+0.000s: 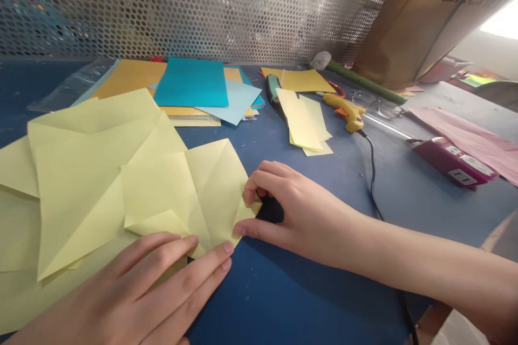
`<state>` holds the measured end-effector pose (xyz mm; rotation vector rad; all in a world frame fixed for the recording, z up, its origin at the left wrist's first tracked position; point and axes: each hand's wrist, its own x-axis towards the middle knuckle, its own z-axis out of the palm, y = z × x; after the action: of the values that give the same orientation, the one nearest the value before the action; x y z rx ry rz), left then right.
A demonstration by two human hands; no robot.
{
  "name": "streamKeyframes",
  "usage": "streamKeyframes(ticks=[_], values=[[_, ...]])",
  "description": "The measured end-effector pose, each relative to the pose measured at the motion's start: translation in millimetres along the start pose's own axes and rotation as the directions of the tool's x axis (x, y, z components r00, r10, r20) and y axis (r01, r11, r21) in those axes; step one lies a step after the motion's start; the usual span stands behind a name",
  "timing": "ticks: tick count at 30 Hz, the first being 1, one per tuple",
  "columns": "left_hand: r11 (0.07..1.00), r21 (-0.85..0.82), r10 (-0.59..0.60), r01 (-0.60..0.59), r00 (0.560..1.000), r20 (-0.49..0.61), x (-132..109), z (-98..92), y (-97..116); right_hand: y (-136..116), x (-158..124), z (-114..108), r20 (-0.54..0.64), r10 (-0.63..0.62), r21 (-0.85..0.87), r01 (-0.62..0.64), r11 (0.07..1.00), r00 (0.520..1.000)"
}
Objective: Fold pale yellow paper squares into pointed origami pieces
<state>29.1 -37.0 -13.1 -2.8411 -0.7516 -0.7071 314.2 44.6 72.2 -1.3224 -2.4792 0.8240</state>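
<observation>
A pale yellow sheet of paper with several creases lies on the blue table. My left hand rests flat on its near edge, fingers stretched out and together, pressing the paper down. My right hand pinches the sheet's right corner between thumb and curled fingers. More pale yellow sheets, some creased, lie to the left under and beside the creased one.
Teal, light blue and orange sheets are stacked at the back, yellow strips to their right. A yellow glue gun with a black cord, glasses, a magenta power strip, pink paper and a perforated metal wall are around.
</observation>
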Motion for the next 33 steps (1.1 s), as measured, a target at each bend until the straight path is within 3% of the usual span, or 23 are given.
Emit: streamKeyframes(ticks=[4,17,25,28,30,33], values=[[1.0,-0.023,-0.005,0.005,1.0,0.004,-1,0.0,-1,-4,-2,0,0.003,0.021,-0.053,-0.021,0.998,1.0],[0.999,-0.045,-0.006,0.006,1.0,0.001,-1,-1.8,-1,7,1,-10,0.084,0.046,0.139,-0.058,0.989,0.995],[0.999,-0.044,-0.011,0.01,1.0,-0.002,-5,-2.2,-3,8,3,-12,0.091,0.077,0.149,-0.09,0.985,0.993],[0.993,-0.096,-0.068,0.065,0.997,-0.034,-5,-1.5,-3,10,0,-13,0.092,-0.039,0.126,0.028,0.992,0.995],[0.985,-0.123,-0.127,0.123,0.992,-0.019,-5,-1.3,-3,13,-2,-14,0.09,-0.217,0.05,0.213,0.976,0.972],[0.987,-0.101,-0.129,0.125,0.991,-0.029,-10,-1.0,-2,18,0,-15,0.149,-0.49,-0.069,0.504,0.861,0.859]])
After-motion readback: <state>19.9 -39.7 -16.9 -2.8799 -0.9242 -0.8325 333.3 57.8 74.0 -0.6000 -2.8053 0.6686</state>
